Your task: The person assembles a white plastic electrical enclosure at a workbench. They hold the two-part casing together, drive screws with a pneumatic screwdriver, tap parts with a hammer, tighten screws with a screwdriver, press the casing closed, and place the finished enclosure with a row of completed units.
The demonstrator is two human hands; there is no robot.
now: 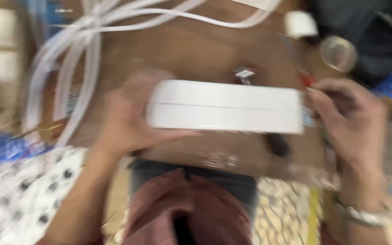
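Between both hands, left hand (123,120) and right hand (352,120) closed on its ends, white box (225,106) lies lengthwise left-right

White box (225,106), white cords (87,41) — brown cardboard (191,50), black-dotted white cloth (32,195), blue wrap (1,149)

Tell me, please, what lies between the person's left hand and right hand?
In the head view, a flat white box spans the gap: the left hand grips its left end and the right hand is at its right end. The picture is blurred.

we see: one head view | faces steeply down over our lap | close on board (196,50) | frame motion-blurred
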